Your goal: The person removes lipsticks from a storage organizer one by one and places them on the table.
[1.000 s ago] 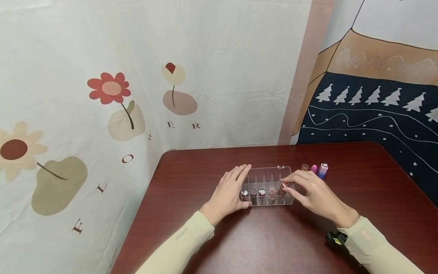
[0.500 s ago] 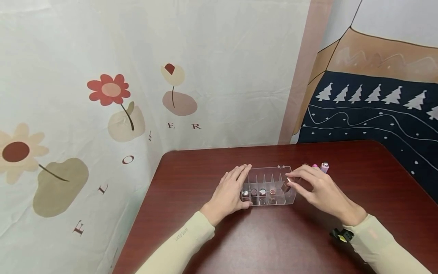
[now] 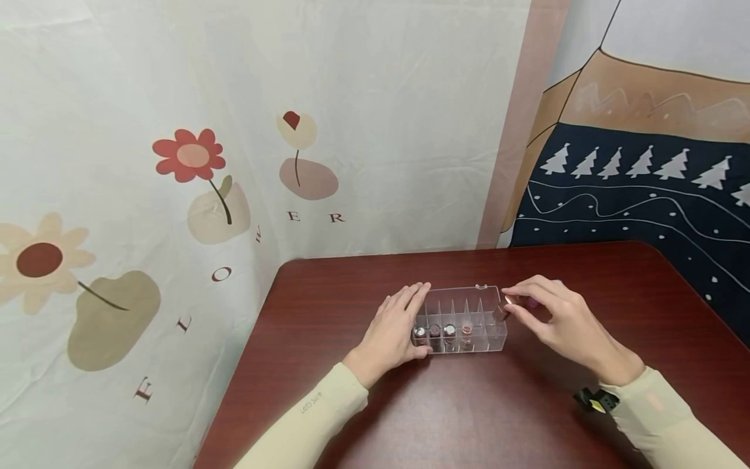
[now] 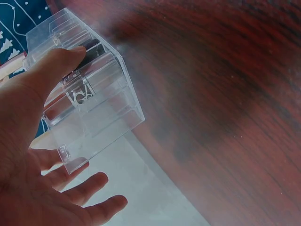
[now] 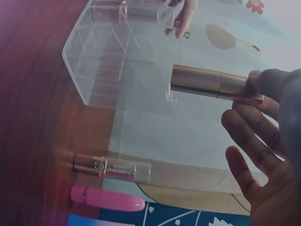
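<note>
A clear divided lipstick organizer (image 3: 483, 340) stands on the table, with several small tubes upright in its front row. My left hand (image 3: 389, 329) grips its left end, the thumb at the front and the fingers on the far side. Between thumb and fingertips, my right hand (image 3: 565, 319) pinches a rose-gold lipstick tube (image 5: 197, 82). This tube is tilted in the air at the organizer's right end, and both its cap and base show in the right wrist view. The front compartment at the far right holds nothing, and the back row looks bare.
Right of the organizer stand a lip gloss tube (image 5: 113, 169) with a clear end, a pink tube (image 5: 108, 198) and a blue tube (image 5: 96, 221); the right hand mostly hides them in the head view. Printed fabric (image 3: 398, 163) hangs behind the dark red table (image 3: 457, 410).
My right hand has drawn the rose-gold lipstick up out of the organizer's rightmost front compartment and carried it to the right. The left hand has stayed in place on the organizer.
</note>
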`<state>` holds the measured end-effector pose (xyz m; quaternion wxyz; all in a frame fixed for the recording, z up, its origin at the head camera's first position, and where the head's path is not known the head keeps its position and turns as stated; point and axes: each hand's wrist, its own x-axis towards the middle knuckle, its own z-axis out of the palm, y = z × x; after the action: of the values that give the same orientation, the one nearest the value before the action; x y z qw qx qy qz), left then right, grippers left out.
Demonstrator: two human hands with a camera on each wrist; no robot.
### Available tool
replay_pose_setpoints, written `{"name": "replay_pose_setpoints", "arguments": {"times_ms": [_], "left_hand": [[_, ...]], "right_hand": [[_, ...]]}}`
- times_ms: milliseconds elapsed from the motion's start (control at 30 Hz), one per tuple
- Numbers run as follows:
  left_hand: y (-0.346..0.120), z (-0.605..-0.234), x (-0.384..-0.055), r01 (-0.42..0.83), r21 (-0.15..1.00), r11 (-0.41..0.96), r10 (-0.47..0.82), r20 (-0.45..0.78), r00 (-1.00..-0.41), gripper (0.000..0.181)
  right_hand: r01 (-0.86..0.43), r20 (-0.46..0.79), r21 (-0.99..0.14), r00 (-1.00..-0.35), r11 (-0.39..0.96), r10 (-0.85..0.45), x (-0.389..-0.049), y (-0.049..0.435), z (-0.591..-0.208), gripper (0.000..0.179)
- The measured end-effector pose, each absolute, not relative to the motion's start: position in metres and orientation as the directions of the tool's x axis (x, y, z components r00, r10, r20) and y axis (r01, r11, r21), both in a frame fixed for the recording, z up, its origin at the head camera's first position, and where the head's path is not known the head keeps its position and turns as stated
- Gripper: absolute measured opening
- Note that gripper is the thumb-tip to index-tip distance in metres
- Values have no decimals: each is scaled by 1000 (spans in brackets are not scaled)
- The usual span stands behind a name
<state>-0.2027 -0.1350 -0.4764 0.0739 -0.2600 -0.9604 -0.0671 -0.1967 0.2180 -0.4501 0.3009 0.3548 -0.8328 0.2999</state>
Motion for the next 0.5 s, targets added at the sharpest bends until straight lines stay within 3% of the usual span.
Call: {"name": "replay_pose_setpoints", "arguments": {"times_ms": [500], "left_hand": [[-135,-474,-201,512,91,854,491,181,-852,138]], "right_hand": [[-743,734,-277,-573,609,-364,-200,243,-450,62]]}}
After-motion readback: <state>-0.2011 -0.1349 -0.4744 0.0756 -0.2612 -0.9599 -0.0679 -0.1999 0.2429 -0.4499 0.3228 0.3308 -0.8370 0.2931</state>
